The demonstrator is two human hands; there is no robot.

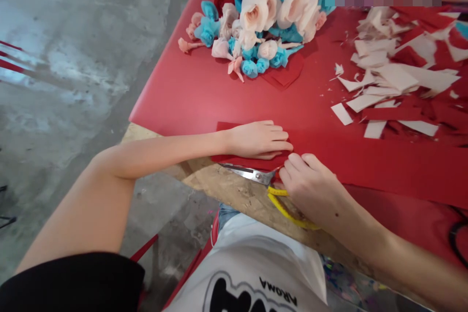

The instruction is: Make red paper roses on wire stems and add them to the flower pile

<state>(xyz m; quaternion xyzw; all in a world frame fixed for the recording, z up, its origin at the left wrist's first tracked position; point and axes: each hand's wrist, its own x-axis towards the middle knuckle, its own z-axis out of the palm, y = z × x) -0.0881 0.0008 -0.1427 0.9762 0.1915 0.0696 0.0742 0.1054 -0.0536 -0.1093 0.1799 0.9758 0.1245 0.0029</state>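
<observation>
A long strip of red paper (365, 165) lies along the front edge of the red-covered table. My left hand (258, 140) rests flat on its left part, fingers stretched out and pointing right. Just right of it, my right hand (307, 183) is closed with its fingertips at the paper; what they pinch is hidden. Scissors (258, 175) with yellow-wrapped handles lie on the bare wood edge, partly beneath my right hand, with the blades pointing left.
Paper flowers (254, 12) in white, blue, pink and red are heaped at the back of the table (175, 92). White and red paper scraps (395, 78) are scattered at the right. Concrete floor shows at the left.
</observation>
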